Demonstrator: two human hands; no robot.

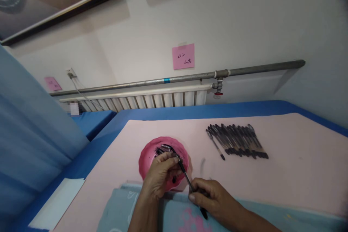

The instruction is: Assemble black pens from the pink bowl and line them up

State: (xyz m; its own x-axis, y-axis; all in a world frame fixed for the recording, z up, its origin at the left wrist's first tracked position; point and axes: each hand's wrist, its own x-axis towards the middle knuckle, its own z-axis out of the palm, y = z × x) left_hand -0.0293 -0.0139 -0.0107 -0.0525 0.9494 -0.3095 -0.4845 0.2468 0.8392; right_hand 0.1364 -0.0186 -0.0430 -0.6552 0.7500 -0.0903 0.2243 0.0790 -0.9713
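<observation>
A black pen [187, 177] slants between my two hands at the front of the table. My left hand [160, 172] is closed, pinching its upper end between thumb and fingers. Lower down, the barrel is gripped by my right hand [213, 197], and the dark lower end sticks out below that fist. Behind and below my left hand stands a pink scalloped bowl [144, 159] with black pen parts in it, partly hidden by the hand. To the right lies a row of several black pens [236, 139], side by side, with one pen [216, 145] slightly apart at its left end.
A pink sheet [293, 145] covers the blue table [244, 108]. White paper [58, 203] lies at the left, near a blue curtain [29, 141]. Light-blue cloth [174, 215] lies along the front. A radiator [152, 100] and pipe [190, 77] run along the wall.
</observation>
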